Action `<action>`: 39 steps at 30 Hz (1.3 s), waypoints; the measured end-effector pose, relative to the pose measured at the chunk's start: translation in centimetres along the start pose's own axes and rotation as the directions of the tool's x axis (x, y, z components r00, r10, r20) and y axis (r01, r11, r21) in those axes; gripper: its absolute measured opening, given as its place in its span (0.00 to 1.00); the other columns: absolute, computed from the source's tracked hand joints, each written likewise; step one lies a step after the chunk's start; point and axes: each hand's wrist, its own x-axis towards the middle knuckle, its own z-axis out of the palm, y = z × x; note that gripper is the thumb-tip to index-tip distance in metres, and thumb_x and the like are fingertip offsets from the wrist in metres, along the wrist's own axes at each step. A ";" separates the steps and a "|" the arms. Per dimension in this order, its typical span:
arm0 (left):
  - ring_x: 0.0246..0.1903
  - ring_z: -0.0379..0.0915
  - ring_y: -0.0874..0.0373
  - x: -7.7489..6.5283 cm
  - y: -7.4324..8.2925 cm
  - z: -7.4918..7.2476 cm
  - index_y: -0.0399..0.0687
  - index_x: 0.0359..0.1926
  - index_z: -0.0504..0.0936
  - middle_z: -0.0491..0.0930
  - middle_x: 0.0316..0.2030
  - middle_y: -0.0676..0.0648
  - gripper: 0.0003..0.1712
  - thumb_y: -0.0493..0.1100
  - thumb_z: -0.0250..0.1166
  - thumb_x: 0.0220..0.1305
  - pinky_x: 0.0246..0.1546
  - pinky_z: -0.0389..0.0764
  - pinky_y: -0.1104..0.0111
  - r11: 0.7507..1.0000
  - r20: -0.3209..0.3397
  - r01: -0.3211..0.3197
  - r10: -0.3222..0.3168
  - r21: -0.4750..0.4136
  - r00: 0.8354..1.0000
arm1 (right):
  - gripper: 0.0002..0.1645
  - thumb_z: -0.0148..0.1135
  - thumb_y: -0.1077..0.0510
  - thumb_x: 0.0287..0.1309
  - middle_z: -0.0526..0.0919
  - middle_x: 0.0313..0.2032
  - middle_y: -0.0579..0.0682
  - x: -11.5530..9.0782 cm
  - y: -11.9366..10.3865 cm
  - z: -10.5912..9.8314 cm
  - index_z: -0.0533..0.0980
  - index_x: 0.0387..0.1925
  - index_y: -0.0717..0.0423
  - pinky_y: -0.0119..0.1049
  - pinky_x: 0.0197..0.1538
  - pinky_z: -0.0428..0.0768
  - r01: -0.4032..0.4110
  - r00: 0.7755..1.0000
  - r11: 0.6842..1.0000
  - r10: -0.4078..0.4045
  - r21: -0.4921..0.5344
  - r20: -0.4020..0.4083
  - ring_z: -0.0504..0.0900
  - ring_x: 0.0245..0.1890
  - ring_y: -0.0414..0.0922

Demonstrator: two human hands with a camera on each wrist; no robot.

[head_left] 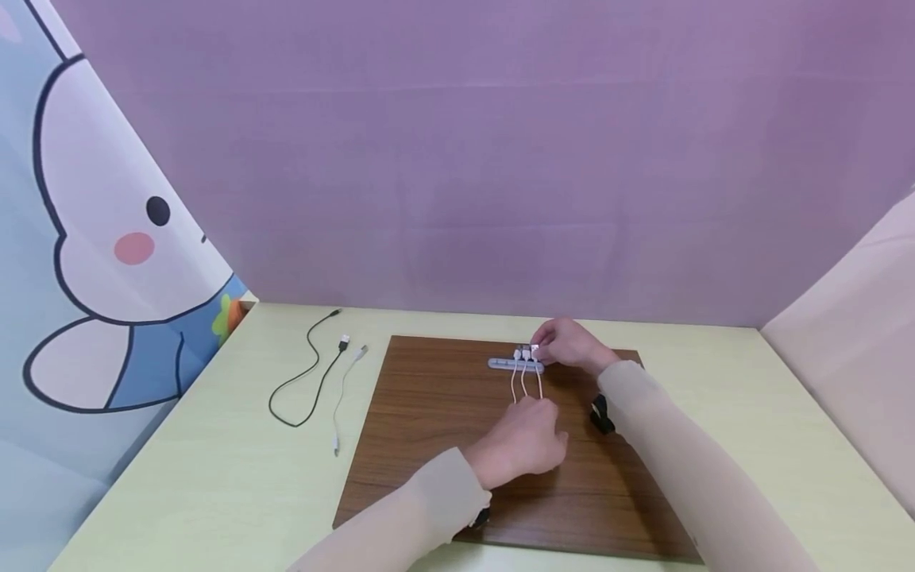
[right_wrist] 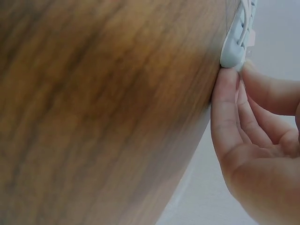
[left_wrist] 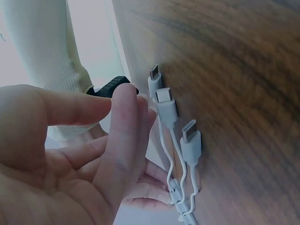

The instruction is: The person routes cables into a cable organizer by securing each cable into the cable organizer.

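A pale blue-grey cable organizer point(head_left: 500, 364) lies near the far edge of a brown wood-grain board point(head_left: 429, 413). Three white charging cables point(head_left: 514, 383) pass through its slots, USB plugs at the far side. At the organizer's right end, my right hand point(head_left: 568, 345) pinches it between thumb and fingers, as the right wrist view shows. My left hand point(head_left: 525, 437) hovers over the board by the cables' near ends, thumb touching the fingers, nothing visible between them. Beside it in the left wrist view, three small white connectors point(left_wrist: 191, 146) stand free of the fingers.
Left of the board, a black USB cable point(head_left: 314, 365) lies in a loose curve on the pale yellow table point(head_left: 214, 477). Beside it is a short white cable point(head_left: 341, 397). A purple backdrop point(head_left: 457, 175) rises behind the table, with a cartoon-printed cloth point(head_left: 107, 262) at left.
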 end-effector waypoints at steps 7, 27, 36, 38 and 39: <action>0.11 0.67 0.63 0.2 -0.4 -0.6 0.44 0.34 0.83 0.76 0.15 0.54 0.10 0.40 0.60 0.72 0.15 0.69 0.72 0.996 -0.018 -0.080 0.079 -0.045 0.997 | 0.10 0.62 0.69 0.63 0.81 0.38 0.59 0.1 -0.3 -0.2 0.77 0.45 0.69 0.38 0.43 0.83 -0.009 1.000 0.998 0.010 -0.057 0.010 0.81 0.35 0.47; 0.17 0.68 0.63 -1.1 -6.9 -9.2 0.41 0.43 0.85 0.79 0.24 0.50 0.09 0.37 0.59 0.70 0.20 0.75 0.68 0.979 -0.182 -0.041 0.077 0.198 0.980 | 0.09 0.61 0.69 0.61 0.80 0.37 0.57 0.4 -0.7 0.2 0.76 0.44 0.69 0.35 0.39 0.78 0.009 0.999 0.994 -0.005 -0.112 0.039 0.78 0.35 0.47; 0.25 0.74 0.55 -0.7 -10.7 -11.9 0.43 0.32 0.78 0.75 0.26 0.49 0.04 0.35 0.59 0.65 0.24 0.80 0.61 0.834 -0.287 0.029 0.157 0.551 0.945 | 0.09 0.61 0.69 0.61 0.79 0.38 0.57 0.3 -0.6 0.3 0.76 0.44 0.68 0.36 0.39 0.77 -0.001 0.999 0.988 0.007 -0.156 0.037 0.76 0.36 0.48; 0.27 0.76 0.53 -0.5 -11.6 -12.3 0.41 0.36 0.79 0.76 0.29 0.47 0.03 0.35 0.60 0.63 0.24 0.81 0.59 0.796 -0.288 0.055 0.153 0.603 0.945 | 0.09 0.61 0.69 0.61 0.80 0.38 0.57 0.4 -0.6 0.4 0.76 0.44 0.68 0.36 0.39 0.77 0.001 0.999 0.988 0.005 -0.151 0.040 0.77 0.36 0.48; 0.29 0.77 0.52 -0.4 -12.1 -12.5 0.40 0.38 0.80 0.77 0.30 0.46 0.04 0.35 0.61 0.62 0.25 0.81 0.58 0.780 -0.285 0.069 0.144 0.622 0.948 | 0.09 0.61 0.69 0.61 0.80 0.38 0.57 0.4 -0.5 0.5 0.76 0.43 0.67 0.36 0.39 0.77 -0.003 0.999 0.989 0.008 -0.147 0.038 0.76 0.36 0.48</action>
